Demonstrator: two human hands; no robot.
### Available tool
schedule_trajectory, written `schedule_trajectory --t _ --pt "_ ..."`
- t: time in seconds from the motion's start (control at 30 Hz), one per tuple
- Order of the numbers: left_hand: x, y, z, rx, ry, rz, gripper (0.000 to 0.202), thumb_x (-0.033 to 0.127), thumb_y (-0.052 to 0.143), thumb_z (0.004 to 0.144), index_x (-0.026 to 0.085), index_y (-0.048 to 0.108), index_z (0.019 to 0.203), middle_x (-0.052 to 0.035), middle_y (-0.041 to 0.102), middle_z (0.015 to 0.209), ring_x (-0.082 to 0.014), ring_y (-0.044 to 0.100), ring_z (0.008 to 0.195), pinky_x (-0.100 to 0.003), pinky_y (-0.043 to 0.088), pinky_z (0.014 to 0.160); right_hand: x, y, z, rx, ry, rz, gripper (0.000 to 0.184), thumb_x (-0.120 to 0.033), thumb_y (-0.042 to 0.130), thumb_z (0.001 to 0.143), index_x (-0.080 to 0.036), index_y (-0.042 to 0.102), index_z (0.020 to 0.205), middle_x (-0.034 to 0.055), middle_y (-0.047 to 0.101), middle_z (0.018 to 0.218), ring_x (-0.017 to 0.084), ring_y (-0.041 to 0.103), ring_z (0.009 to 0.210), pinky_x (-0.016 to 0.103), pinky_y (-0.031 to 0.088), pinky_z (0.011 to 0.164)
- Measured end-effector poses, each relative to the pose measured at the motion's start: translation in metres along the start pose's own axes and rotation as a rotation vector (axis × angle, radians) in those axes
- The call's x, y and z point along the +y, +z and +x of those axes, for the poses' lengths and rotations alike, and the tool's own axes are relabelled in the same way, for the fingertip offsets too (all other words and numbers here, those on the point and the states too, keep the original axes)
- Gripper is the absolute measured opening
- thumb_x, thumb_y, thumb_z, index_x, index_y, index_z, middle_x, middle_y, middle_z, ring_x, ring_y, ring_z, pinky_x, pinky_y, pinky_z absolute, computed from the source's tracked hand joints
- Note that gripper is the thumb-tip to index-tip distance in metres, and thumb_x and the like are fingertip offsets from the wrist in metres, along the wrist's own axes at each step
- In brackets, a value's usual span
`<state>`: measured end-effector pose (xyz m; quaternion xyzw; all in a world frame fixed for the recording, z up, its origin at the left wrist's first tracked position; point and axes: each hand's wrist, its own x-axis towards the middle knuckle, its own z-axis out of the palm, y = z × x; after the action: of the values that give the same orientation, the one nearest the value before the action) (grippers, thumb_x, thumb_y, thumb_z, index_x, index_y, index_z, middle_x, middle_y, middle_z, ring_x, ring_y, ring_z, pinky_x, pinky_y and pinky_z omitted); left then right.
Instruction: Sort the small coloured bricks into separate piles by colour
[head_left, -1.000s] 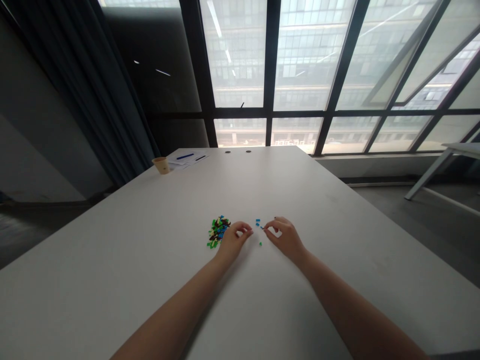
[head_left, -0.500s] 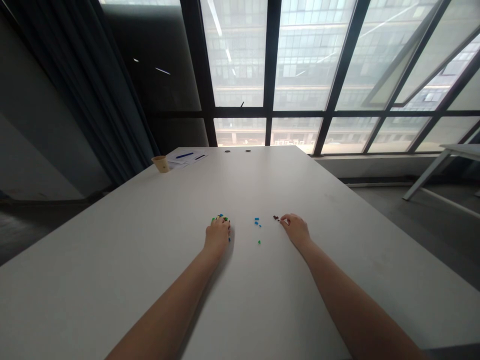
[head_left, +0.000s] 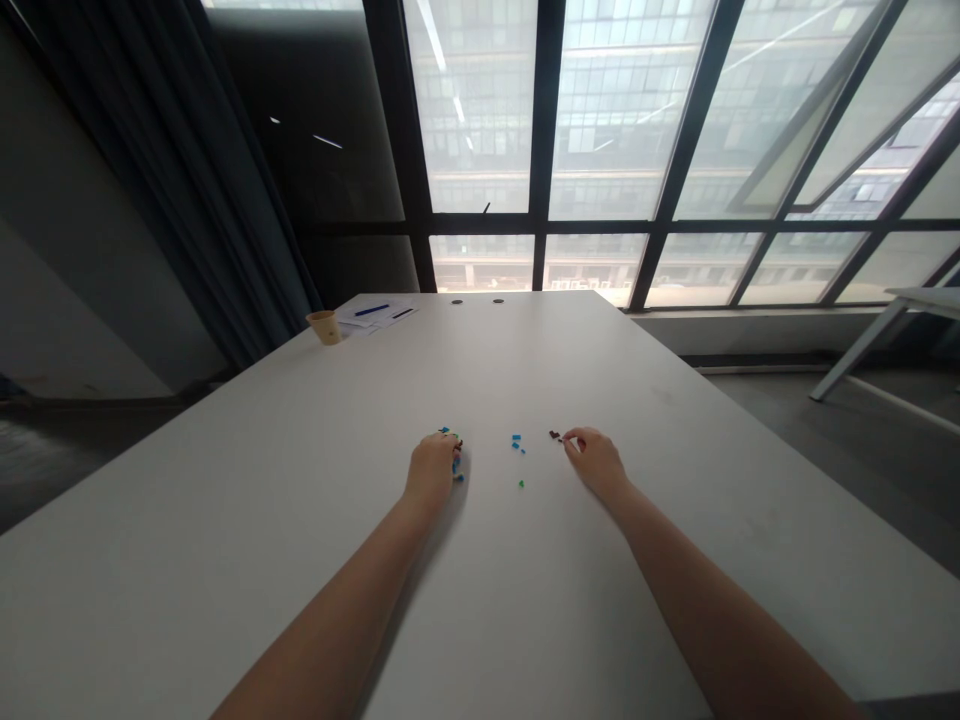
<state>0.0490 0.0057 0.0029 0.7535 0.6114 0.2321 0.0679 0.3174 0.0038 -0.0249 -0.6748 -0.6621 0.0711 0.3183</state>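
My left hand [head_left: 430, 465] is curled at a small pile of mixed toy bricks [head_left: 458, 472], its fingers bent down among them and partly hidden. Blue, green, yellow and dark pieces peek out past the knuckles and along the hand's right side. What those fingers grip cannot be made out. My right hand [head_left: 592, 456] rests on the table with thumb and forefinger pinched together. Its fingertips are beside a few tiny dark brown bricks [head_left: 553, 434]; any piece between them is too small to tell. Between my hands lie several small blue bricks [head_left: 516, 437] and, nearer me, one green piece [head_left: 521, 484].
The white table [head_left: 480, 375] stretches away to large windows. At its far left stand a paper cup [head_left: 325, 328] and paper sheets [head_left: 375, 318] with a blue pen [head_left: 372, 310] on top. Two dark round discs [head_left: 498, 301] are at the far edge.
My left hand's fingers have curled in more, shifting over the pile; green pieces at its left are now covered and more blue ones show at its right. My right hand has hardly moved.
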Motion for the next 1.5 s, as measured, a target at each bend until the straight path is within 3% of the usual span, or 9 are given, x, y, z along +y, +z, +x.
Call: schedule_trajectory --t 0.13,0.3,0.47,0.73,0.97,1.23,1.33,1.4,1.5 --pt "0.007 0.006 0.000 0.042 -0.071 -0.465 0.012 0.020 0.054 0.069 0.017 0.066 0.070 -0.0076 0.065 0.074 -0.0200 0.059 0.073 -0.036 0.044 0.074 -0.006 -0.001 -0.002 0.018 -0.056 0.040 0.021 -0.026 0.047 0.075 -0.020 0.067 0.075 0.0009 0.056 0.062 0.012 0.047 0.056 0.023 0.033 0.056" --pt "0.033 0.019 -0.006 -0.153 -0.290 -1.222 0.024 0.031 0.070 0.055 0.014 0.065 0.071 -0.0063 0.068 0.073 -0.0177 0.063 0.071 -0.035 0.049 0.076 -0.023 -0.002 -0.007 -0.012 -0.234 0.155 0.019 -0.022 0.047 0.075 -0.019 0.066 0.076 -0.0003 0.051 0.059 0.012 0.047 0.060 0.023 0.035 0.060" --pt "0.049 0.018 -0.013 -0.175 -0.260 -1.437 0.031 0.027 0.074 0.054 0.014 0.060 0.079 -0.0077 0.069 0.084 -0.0171 0.064 0.075 -0.035 0.049 0.078 -0.045 -0.009 -0.017 0.021 -0.375 0.249 0.017 -0.021 0.048 0.078 -0.019 0.065 0.078 -0.0010 0.048 0.058 0.012 0.046 0.061 0.023 0.036 0.062" --pt "0.053 0.023 -0.016 -0.104 -0.204 -1.429 0.037 0.023 0.072 0.060 0.017 0.053 0.092 -0.0051 0.071 0.082 -0.0176 0.063 0.086 -0.035 0.046 0.085 -0.060 -0.012 -0.028 0.068 -0.502 0.346 0.014 -0.020 0.052 0.077 -0.021 0.064 0.084 -0.0017 0.049 0.060 0.012 0.048 0.062 0.028 0.038 0.072" --pt "0.055 0.028 -0.020 -0.126 -0.272 -1.471 0.046 0.028 0.074 0.058 0.017 0.052 0.097 -0.0062 0.071 0.085 -0.0185 0.064 0.085 -0.037 0.043 0.087 -0.063 -0.011 -0.031 0.116 -0.520 0.336 0.010 -0.027 0.058 0.076 -0.023 0.065 0.082 -0.0011 0.050 0.060 0.013 0.048 0.063 0.029 0.039 0.073" --pt "0.056 0.029 -0.018 -0.112 -0.234 -1.394 0.041 0.029 0.071 0.060 0.017 0.053 0.094 -0.0080 0.070 0.090 -0.0190 0.062 0.089 -0.036 0.043 0.086 -0.057 -0.007 -0.027 0.124 -0.502 0.304 0.011 -0.025 0.054 0.079 -0.021 0.064 0.076 -0.0013 0.050 0.059 0.012 0.047 0.061 0.027 0.038 0.070" --pt "0.046 0.021 -0.014 -0.024 -0.175 -1.121 0.030 0.032 0.065 0.066 0.017 0.055 0.091 -0.0088 0.066 0.095 -0.0186 0.062 0.086 -0.034 0.046 0.080 -0.043 -0.010 -0.016 0.165 -0.404 0.248 0.013 -0.026 0.053 0.079 -0.021 0.065 0.077 -0.0004 0.052 0.060 0.013 0.048 0.062 0.026 0.037 0.066" --pt "0.035 0.013 -0.010 0.026 -0.084 -0.758 0.021 0.029 0.057 0.072 0.018 0.058 0.090 -0.0077 0.064 0.096 -0.0184 0.059 0.085 -0.034 0.045 0.078 -0.028 -0.012 -0.008 0.197 -0.285 0.186 0.015 -0.025 0.052 0.078 -0.020 0.066 0.075 -0.0002 0.051 0.060 0.013 0.047 0.061 0.025 0.036 0.063" --pt "0.018 0.003 -0.008 0.039 0.030 -0.195 0.018 0.022 0.050 0.075 0.019 0.063 0.088 -0.0078 0.060 0.098 -0.0226 0.053 0.094 -0.037 0.041 0.084 -0.009 -0.010 -0.001 0.128 -0.108 0.042 0.015 -0.024 0.053 0.075 -0.021 0.067 0.073 -0.0004 0.051 0.061 0.012 0.047 0.059 0.024 0.033 0.059"
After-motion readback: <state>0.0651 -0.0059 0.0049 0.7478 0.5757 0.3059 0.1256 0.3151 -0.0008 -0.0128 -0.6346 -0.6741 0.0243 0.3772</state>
